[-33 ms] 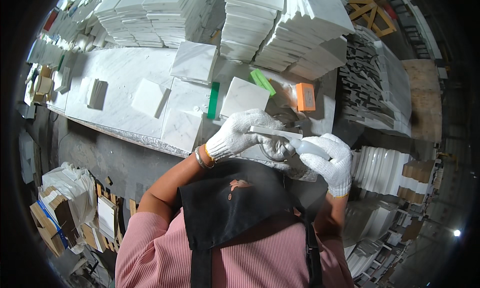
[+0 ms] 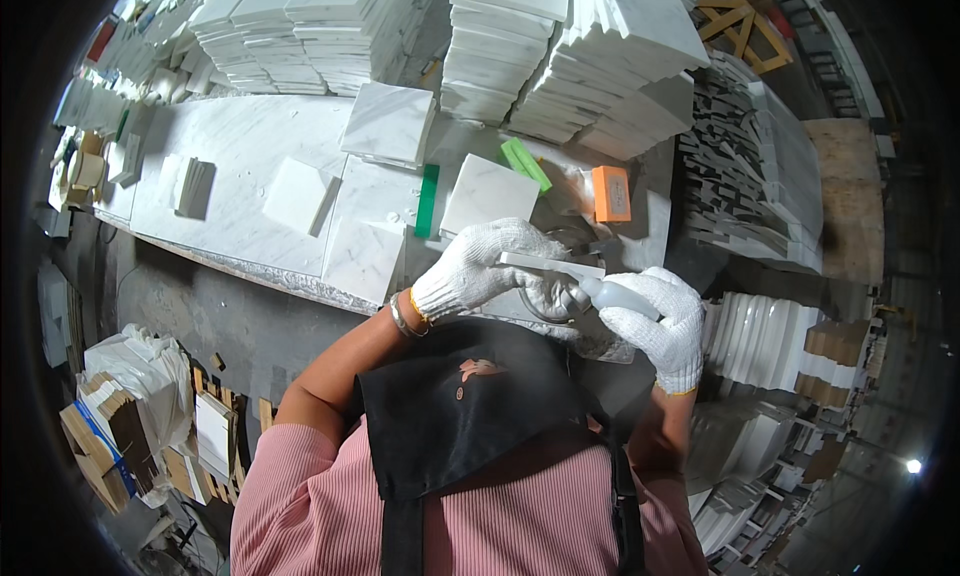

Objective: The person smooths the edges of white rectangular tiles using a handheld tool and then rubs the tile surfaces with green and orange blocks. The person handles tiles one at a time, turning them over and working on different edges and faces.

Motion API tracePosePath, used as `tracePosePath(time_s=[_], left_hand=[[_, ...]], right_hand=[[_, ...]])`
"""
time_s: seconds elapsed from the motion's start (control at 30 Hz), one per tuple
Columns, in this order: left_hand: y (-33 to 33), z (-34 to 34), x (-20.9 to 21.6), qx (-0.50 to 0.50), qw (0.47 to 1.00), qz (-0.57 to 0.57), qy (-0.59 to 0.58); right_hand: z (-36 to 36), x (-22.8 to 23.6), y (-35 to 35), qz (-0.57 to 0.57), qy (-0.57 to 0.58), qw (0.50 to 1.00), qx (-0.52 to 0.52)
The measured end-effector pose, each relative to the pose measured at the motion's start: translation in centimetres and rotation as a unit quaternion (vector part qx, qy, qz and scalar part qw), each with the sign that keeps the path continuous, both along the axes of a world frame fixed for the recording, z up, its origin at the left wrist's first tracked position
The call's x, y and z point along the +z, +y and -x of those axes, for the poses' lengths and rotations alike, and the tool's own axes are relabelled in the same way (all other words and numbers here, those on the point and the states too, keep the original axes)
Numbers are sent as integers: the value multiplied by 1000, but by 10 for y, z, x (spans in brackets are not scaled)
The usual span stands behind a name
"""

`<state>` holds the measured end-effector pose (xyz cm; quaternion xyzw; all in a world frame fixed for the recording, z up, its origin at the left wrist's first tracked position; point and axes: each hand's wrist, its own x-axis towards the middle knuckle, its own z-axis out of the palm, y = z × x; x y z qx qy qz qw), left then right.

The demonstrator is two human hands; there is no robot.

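Note:
My left hand [image 2: 500, 266], in a white knitted glove, is closed round a small white marble tile [image 2: 550, 264], held with its narrow edge upward. In my right hand [image 2: 672, 321], gloved the same way, is a greyish squeeze bottle [image 2: 625, 298]. The bottle lies tilted, its tapered nozzle pointing left at the right end of the tile's edge; whether the tip touches it I cannot tell. Just beyond my left hand a square marble tile [image 2: 490, 194] lies on the marble-topped bench [image 2: 240, 136]. The tile's lower faces are hidden by the gloves.
Beyond the tile lie a bright green block [image 2: 525, 164], an orange box [image 2: 611, 194] and a dark green strip [image 2: 427, 201]. Tall stacks of marble tiles [image 2: 500, 56] line the bench's far side. Thin stone pieces [image 2: 740, 166] are piled at the right. Wrapped packages [image 2: 140, 376] stand at the lower left.

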<state>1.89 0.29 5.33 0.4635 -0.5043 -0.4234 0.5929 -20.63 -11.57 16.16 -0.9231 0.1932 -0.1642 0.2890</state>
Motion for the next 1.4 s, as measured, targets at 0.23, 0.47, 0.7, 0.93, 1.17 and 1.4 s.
tracePosePath(time_s=[0.23, 0.47, 0.7, 0.93, 1.17, 1.4], left_hand=[[1, -1, -1, 1, 1000, 16, -18], [0, -1, -2, -5, 1000, 20, -3], [0, 1, 2, 12, 998, 9, -55], [0, 3, -3, 11, 999, 7, -40], [1, 2, 5, 9, 999, -16, -33], [0, 1, 5, 12, 999, -4, -45]], right_hand=[[-2, 3, 2, -8, 16, 1000, -11], [-9, 11, 7, -106, 20, 991, -74], [-15, 12, 8, -113, 21, 992, -51], [-16, 12, 8, -95, 22, 994, -55], [-13, 7, 4, -45, 6, 999, -19], [-13, 8, 5, -119, 11, 991, -52]])
